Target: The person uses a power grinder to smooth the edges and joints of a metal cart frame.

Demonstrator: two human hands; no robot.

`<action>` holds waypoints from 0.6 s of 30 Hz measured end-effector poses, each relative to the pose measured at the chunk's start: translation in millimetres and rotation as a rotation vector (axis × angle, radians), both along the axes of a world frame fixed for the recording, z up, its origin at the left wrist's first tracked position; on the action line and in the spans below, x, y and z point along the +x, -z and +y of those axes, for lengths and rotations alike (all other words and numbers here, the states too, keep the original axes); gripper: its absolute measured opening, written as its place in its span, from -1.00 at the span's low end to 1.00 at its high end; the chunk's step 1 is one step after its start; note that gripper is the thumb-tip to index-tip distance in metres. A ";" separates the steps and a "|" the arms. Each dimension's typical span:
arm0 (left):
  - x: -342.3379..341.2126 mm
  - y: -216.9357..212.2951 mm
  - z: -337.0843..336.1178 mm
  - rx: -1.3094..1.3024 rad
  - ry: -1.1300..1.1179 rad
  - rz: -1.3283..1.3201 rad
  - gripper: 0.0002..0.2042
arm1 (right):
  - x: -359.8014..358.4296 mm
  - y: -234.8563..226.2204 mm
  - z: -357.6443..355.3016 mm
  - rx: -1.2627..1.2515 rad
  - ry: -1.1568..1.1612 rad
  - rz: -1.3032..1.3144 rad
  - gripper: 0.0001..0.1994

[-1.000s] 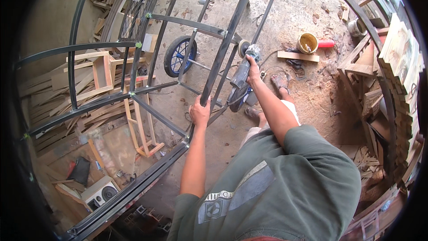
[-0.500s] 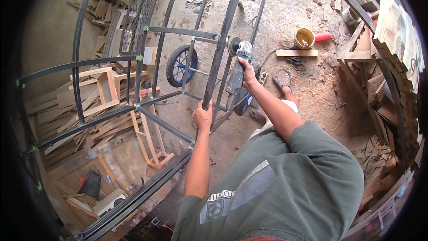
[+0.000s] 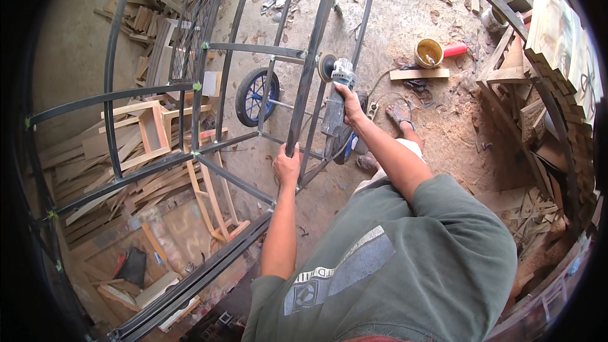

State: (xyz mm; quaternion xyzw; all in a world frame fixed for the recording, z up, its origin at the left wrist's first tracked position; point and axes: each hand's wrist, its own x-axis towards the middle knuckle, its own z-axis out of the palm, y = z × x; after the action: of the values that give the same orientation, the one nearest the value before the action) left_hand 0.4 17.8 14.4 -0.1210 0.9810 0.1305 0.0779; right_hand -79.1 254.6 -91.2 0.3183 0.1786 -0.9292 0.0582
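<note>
Right hand [image 3: 353,106] wrapped round grey, long-bodied angle grinder [image 3: 333,116], behind its head. Round brownish disc [image 3: 326,68] right beside long dark metal bar [image 3: 304,92] of open, black-barred frame [image 3: 259,49] — touching or not, can't tell from where I stand. Left hand [image 3: 287,166] clasps same bar lower down, well apart from disc. Grinder looks hefty, rigid, casing maybe slick: best held round body, clear of disc. Bar likely stiff, unyielding — grasp low.

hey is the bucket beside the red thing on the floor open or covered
Open: no lid covers the bucket; its yellowish inside shows, with something pale in it.
</note>
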 end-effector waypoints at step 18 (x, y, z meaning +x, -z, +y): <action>-0.1 5.3 -8.7 -0.016 -0.086 -0.047 -0.54 | 54.1 49.6 173.3 0.235 -0.174 -0.094 -0.28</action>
State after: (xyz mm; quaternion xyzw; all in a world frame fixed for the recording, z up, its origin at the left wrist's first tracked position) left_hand 0.3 9.1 9.1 -0.1669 0.9737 0.1227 0.0945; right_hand -25.0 428.0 -140.8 0.3495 0.3099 -0.8774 0.1092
